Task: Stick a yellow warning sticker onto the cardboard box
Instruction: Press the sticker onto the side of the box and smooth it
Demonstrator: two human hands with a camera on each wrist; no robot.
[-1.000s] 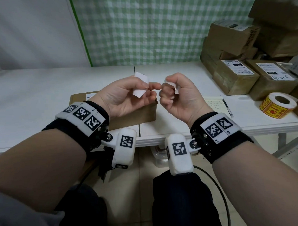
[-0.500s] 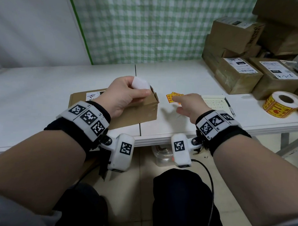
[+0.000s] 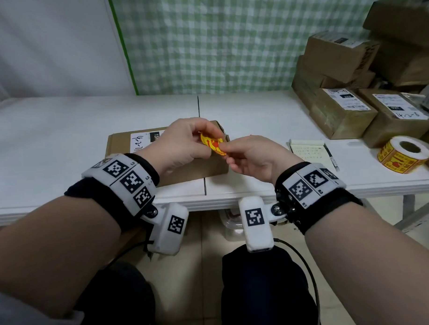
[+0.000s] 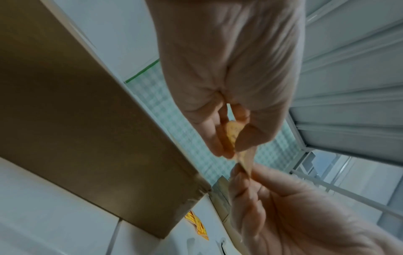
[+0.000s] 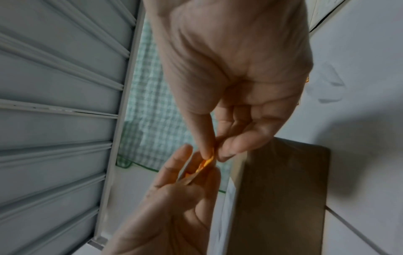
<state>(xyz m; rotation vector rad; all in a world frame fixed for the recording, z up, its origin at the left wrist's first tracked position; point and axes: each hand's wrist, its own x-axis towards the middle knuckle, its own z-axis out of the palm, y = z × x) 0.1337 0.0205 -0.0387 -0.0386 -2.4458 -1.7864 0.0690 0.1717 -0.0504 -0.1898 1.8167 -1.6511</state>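
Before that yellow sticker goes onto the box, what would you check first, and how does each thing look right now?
1. Yellow warning sticker in hand: ok, pinched by both the left hand and the right hand.
2. Backing peeled off: cannot tell, the fingers hide it.
3. Sticker flat: not ok, it looks bent between the fingers.
4. Cardboard box in reach: ok, it lies on the white table under the hands.
5. Bare spot on the box: ok, brown cardboard shows beside its white shipping label.
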